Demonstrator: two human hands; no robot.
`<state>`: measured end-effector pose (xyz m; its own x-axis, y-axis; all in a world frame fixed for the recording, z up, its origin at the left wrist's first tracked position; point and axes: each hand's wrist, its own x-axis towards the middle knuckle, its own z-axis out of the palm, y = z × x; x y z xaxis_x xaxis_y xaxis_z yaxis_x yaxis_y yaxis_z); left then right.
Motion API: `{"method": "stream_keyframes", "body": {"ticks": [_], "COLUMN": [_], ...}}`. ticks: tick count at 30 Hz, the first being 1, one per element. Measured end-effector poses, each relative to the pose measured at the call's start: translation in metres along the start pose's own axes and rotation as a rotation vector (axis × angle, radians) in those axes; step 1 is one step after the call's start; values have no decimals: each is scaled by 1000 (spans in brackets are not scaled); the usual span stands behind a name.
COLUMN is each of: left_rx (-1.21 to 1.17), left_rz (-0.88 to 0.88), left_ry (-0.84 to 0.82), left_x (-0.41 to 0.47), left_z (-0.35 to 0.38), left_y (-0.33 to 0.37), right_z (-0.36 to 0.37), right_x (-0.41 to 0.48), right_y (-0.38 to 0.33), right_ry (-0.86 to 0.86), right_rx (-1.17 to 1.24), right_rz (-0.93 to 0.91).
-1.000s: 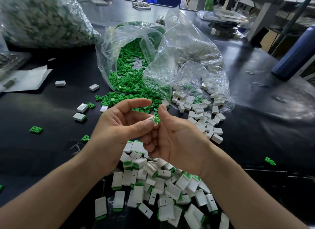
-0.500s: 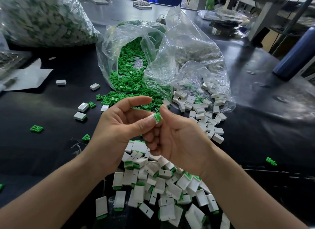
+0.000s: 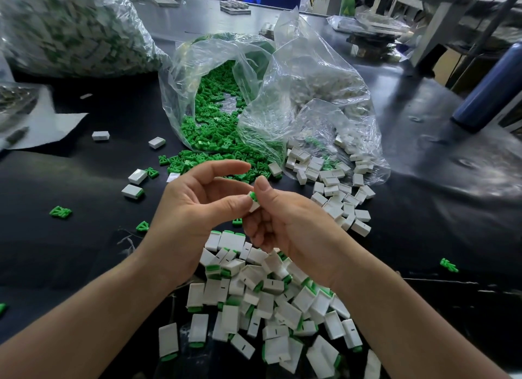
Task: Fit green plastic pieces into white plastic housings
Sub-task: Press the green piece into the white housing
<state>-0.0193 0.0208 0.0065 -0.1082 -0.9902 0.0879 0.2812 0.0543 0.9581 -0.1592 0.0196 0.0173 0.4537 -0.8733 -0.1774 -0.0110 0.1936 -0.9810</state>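
Pinching one small white plastic housing [image 3: 254,205] between both hands, just above the black worktop [image 3: 70,251].

Left hand [image 3: 197,209] has its thumb on the housing's side, the other fingers spread loose above; right hand [image 3: 282,223] is curled around it with the thumb on top. One green plastic piece [image 3: 253,195] pokes out the upper end, so the long axis tilts up and away. Two clear plastic bags behind: one of loose green pieces [image 3: 214,124], one of empty white housings [image 3: 324,96]. Assembled pile [image 3: 268,308] below the wrists, too many to count. Four stray housings lie to the left.
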Motion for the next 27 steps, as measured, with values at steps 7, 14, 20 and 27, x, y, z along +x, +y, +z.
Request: {"method": "stream_keyframes", "body": {"ticks": [7, 14, 20, 27], "left_rx": [25, 24, -25, -35], "left_rz": [-16, 23, 45, 37], "left_ry": [-8, -28, -21, -6], "left_x": [-1, -2, -3, -3], "left_z": [0, 4, 7, 8], "left_y": [1, -1, -3, -4], "right_z": [1, 3, 8, 11], "right_x": [-1, 1, 5, 3], "right_y": [-1, 7, 15, 14], "right_ry": [25, 88, 221, 253], "right_rx": [-101, -143, -317, -429], "right_rz": [-10, -38, -119, -163]}}
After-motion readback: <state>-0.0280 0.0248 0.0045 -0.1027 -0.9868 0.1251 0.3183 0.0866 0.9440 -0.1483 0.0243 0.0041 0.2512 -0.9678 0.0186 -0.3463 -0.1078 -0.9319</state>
